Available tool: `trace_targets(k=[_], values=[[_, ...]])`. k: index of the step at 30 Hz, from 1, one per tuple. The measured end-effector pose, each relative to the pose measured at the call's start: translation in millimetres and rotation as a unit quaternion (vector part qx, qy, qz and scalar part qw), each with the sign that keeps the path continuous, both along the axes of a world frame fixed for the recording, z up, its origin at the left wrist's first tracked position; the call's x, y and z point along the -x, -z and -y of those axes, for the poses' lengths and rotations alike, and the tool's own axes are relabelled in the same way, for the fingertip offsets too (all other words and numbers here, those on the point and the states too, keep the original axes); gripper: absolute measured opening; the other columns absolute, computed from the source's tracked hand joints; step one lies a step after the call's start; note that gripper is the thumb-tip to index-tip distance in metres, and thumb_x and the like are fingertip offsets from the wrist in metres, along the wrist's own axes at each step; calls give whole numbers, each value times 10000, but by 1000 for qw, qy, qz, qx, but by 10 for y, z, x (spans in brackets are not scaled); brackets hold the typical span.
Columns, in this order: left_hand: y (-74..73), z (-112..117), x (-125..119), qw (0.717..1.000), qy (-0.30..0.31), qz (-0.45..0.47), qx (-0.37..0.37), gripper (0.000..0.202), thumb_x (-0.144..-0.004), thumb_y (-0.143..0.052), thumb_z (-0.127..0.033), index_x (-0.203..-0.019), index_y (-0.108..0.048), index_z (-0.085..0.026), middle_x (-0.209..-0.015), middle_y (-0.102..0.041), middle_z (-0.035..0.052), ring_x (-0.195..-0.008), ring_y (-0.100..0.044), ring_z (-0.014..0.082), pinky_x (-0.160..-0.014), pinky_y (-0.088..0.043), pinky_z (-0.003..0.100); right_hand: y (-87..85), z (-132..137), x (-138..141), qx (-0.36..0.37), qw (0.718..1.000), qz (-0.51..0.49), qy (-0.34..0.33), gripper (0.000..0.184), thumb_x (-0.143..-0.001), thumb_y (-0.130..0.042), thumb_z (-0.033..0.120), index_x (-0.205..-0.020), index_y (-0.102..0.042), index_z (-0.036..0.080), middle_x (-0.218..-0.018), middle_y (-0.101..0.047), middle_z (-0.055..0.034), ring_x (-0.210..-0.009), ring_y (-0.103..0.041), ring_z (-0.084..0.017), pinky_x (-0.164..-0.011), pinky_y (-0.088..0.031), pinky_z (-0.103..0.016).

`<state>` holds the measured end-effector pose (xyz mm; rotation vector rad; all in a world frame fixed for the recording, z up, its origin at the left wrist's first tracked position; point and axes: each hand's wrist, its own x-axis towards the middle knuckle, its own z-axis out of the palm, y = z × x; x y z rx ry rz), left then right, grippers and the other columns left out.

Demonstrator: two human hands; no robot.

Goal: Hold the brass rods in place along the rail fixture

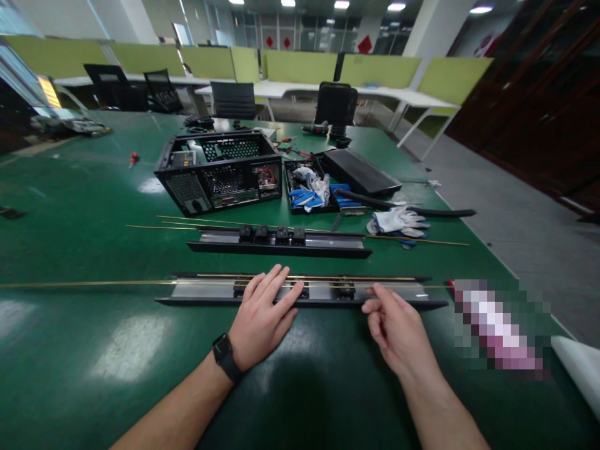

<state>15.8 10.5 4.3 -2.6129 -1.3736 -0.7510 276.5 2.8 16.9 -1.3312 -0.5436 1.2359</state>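
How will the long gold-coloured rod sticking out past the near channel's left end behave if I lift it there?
The rod will probably flex or sag, being so thin for its length. That slimness also suggests it is light. Its shiny, smooth-looking surface may let it slide easily along the near channel.

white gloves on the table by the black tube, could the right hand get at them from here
Probably yes: the right hand could lift over the low near rail. A thin golden rod runs by the gloves' near edge but seems unlikely to block it.
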Motion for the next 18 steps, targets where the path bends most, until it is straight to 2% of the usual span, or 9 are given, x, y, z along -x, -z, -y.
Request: trace_targets(k=[3,9,14,18], values=[[-1,10,1,1000,-1,-4,7,464,-949,-564,-288,-1412,-541,-273,-1557,-417,117,-1473,-331,295,-1176,-283,501,3,-1,-17,-24,999,-8,34,387,-718,-835,471,-829,-635,159,-607,-617,8,-319,-405,-46,-243,-212,-132],[4,22,2,1000,-2,4,1,481,-947,-570,-303,-1426,-526,-280,-1543,-437,120,-1465,-344,302,-1164,-293,510,45,1,1,-26,999,-9,-24,381,-736,-826,458,-832,-630,146,-669,-662,-29,-307,-410,-45,-239,-182,-135],[8,29,14,1000,3,7,3,483,-950,-562,-300,-1431,-521,-271,-1545,-431,125,-1471,-331,306,-1165,-294,517,36,-20,2,-45,998,-9,34,404,-693,-853,453,-746,-576,163,-629,-640,-14,-306,-416,-48,-233,-193,-135],[15,32,25,1000,7,12,0,496,-941,-570,-292,-1434,-517,-266,-1546,-429,129,-1470,-333,304,-1168,-292,518,41,-21,50,-42,999,3,-21,430,-681,-863,474,-717,-572,160,-639,-647,-20,-293,-381,-30,-235,-183,-132]])
